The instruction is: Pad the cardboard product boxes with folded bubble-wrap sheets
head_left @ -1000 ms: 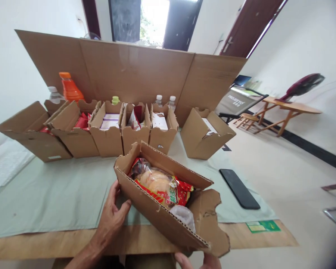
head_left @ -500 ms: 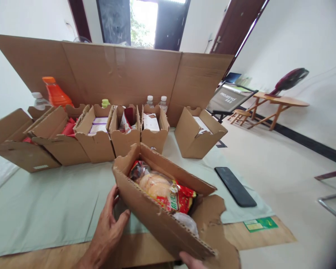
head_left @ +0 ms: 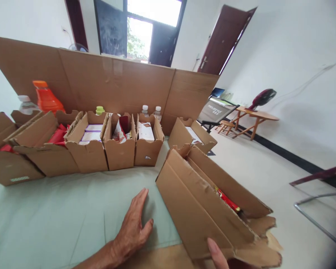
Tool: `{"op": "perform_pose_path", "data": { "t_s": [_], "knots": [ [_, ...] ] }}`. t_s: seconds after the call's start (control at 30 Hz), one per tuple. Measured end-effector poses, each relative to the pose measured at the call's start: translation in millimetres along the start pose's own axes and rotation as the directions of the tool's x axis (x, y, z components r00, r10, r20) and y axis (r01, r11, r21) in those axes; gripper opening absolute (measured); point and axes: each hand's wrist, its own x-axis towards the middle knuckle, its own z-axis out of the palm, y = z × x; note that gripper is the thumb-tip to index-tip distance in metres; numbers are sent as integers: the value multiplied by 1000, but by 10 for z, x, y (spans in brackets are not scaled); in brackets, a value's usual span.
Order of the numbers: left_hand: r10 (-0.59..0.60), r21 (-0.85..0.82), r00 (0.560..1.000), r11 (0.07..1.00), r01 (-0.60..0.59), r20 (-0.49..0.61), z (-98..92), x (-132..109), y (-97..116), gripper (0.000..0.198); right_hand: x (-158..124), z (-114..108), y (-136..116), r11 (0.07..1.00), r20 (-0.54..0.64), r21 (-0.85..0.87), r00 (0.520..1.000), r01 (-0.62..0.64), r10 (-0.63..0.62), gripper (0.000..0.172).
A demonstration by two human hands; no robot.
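Carton (head_left: 196, 209) now further right, red packet (head_left: 226, 200) inside

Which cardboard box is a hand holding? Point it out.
The torn box nearest the camera, gripped at its near edge by the right hand. The other boxes stand untouched along the cardboard wall.

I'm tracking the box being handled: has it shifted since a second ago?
Yes. The held box moved right: earlier in front of the right end of the row, now in front of the lone box.

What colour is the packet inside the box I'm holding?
Red, seen on the packet peeking out of the cardboard box, head view.
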Motion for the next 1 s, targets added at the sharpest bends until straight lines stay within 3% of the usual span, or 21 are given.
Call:
{"op": "perform_pose_path", "data": {
  "t_s": [0.1,0.2,0.37,0.57,0.83,1.0],
  "knots": [
    [37,30,999,999,-38,31,11,-26,-66,84,87,297,-225,991,-69,132,997,38,-29,91],
    [40,48,999,998,-42,32,27,-16,-83,84,161,535,-324,986,-90,122,991,114,-104,92],
    [27,54,1000,998,-28,13,46,-11,-73,81,198,769,-274,977,-69,17,975,212,-211,101],
    [13,73,999,997,-15,31,21,4,-12,79,321,996,-267,969,-37,-14,968,247,-248,104],
    [8,38,1000,999,-9,15,44,-8,-46,82,419,1126,-283,971,-39,-52,971,235,-237,102],
    [-17,72,1000,997,16,8,52,-1,16,79,689,1595,-217,961,-3,-91,965,262,-263,102]
  ]
}}
